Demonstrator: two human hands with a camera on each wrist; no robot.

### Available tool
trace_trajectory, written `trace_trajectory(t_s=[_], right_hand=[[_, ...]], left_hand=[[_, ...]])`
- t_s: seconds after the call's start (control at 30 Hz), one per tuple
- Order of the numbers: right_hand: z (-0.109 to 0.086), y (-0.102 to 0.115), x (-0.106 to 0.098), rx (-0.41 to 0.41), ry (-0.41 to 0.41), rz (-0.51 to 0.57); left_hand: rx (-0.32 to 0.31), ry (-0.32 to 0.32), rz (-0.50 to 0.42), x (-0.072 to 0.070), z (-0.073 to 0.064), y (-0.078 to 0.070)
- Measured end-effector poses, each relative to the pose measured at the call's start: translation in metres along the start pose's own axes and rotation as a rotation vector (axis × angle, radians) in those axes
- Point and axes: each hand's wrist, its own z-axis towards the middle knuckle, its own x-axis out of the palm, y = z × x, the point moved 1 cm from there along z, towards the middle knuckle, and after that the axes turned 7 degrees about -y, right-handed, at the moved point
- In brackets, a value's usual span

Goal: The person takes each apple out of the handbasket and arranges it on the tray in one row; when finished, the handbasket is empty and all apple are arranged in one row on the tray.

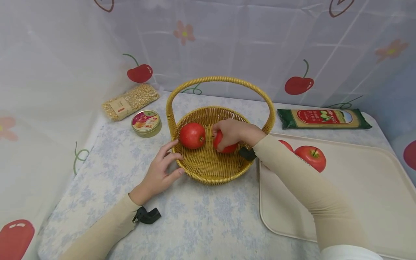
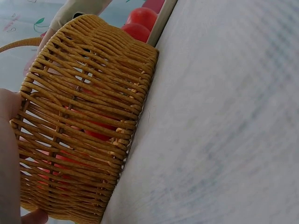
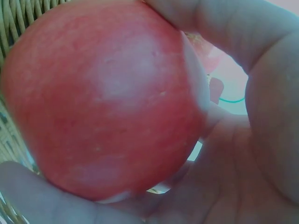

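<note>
A yellow wicker basket (image 1: 211, 177) with a tall arched handle stands on the table. Inside it, toward the left, sits a red apple (image 1: 192, 135). My right hand (image 1: 232, 133) reaches into the basket's right side and grips a second red apple (image 3: 107, 98), low over the woven bottom; whether this apple touches the bottom I cannot tell. Spread fingers and thumb of my left hand (image 1: 162, 169) rest on the basket's left rim. The left wrist view shows the woven basket side (image 2: 84, 126) up close, with red showing through the gaps.
A beige tray (image 1: 357, 202) lies at the right, holding red apples (image 1: 312, 157) partly behind my right forearm. Behind it is a green pasta packet (image 1: 325, 119). Left of the basket are a round tin (image 1: 146, 124) and a bag of grains (image 1: 131, 102).
</note>
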Motion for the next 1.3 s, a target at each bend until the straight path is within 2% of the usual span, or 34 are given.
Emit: trace_trajectory(t_s=[0.33, 0.7, 0.97, 1.17, 1.3], right_hand=[[-0.001, -0.002, 0.002, 0.008, -0.015, 0.026], [-0.014, -0.001, -0.001, -0.073, -0.057, -0.006], [-0.033, 0.009, -0.01, -0.159, -0.133, 0.01], [-0.051, 0.007, -0.005, -0.233, -0.23, 0.02], [-0.065, 0.003, 0.0, -0.268, -0.304, 0.068]], left_hand=[[-0.013, 0.003, -0.002, 0.0, -0.001, 0.001], [-0.012, 0.0, -0.008, 0.001, -0.001, 0.0], [-0.004, -0.008, -0.031, 0.001, -0.001, 0.0], [-0.005, -0.008, -0.03, 0.001, -0.001, 0.0], [-0.01, -0.005, -0.016, 0.0, -0.001, 0.0]])
